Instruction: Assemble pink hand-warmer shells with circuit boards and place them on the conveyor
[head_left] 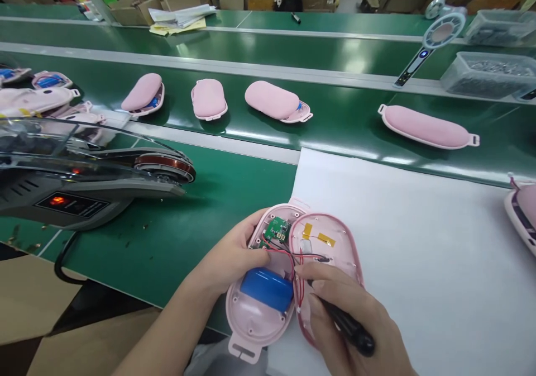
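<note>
An opened pink device lies in two halves at the front edge of the white sheet. My left hand grips the left half-shell, which holds a green circuit board and a blue battery pack. Red and black wires run across to the right half-shell, where strips of amber tape are stuck. My right hand is closed around a black-handled tool and rests over the right half, fingertips by the wires. The tool's tip is hidden.
An automatic tape dispenser stands at left. Several pink devices, such as this closed one, sit along the green bench. A handheld fan and a clear bin of small parts are at back right. White sheet covers the right.
</note>
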{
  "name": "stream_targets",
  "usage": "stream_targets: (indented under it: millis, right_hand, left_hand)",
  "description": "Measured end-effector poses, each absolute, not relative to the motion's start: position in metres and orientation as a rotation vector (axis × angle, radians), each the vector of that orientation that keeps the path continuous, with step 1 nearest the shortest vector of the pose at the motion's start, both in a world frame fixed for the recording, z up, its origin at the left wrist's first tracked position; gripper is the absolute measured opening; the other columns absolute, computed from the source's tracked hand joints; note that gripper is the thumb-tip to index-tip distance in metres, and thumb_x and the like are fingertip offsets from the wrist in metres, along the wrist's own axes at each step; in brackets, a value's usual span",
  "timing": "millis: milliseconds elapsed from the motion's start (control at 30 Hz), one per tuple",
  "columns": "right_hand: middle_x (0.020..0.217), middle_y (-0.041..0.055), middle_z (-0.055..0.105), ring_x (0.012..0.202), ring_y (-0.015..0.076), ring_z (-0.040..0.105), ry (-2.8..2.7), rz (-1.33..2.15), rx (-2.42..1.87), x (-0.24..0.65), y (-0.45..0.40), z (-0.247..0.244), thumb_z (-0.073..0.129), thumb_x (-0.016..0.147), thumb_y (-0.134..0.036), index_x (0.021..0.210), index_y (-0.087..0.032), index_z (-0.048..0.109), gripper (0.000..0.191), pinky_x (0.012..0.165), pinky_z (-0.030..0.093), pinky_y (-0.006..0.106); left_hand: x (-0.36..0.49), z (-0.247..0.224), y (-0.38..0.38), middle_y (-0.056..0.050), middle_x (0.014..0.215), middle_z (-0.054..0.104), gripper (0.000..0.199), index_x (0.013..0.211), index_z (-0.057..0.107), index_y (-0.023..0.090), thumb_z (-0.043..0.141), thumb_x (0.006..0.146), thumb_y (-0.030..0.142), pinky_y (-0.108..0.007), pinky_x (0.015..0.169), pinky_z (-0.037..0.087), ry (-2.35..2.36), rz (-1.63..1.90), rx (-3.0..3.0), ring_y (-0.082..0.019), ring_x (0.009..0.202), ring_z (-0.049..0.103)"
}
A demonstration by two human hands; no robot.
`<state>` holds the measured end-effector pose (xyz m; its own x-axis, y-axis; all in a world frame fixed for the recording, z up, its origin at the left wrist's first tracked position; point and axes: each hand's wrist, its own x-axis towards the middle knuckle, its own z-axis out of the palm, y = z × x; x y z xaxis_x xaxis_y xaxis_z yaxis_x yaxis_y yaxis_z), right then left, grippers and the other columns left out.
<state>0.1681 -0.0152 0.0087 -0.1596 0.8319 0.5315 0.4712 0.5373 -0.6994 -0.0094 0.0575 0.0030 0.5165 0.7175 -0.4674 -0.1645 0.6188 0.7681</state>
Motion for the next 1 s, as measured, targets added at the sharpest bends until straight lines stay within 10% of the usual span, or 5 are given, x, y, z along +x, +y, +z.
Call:
stream_targets:
  millis: [1000]
  right_hand:
    - [0.102,0.0073,0.065,0.1,0.0104,0.065,-1.654,0.522,-1.103,0.1598,-0.0191,0.0017,0.048,0.083,0.0,0.107,-0.019,0.048,0.03,0.091,0.052,0.02]
  left_hand:
    - [-0.0077,0.0036,0.0601,-0.002,0.105,0.072,0.075,0.127,0.054,0.026,0.059,0.059,-0.003,-0.022,0.067,0.051,0.896,0.587,0.707,-0.015,0.082,0.067]
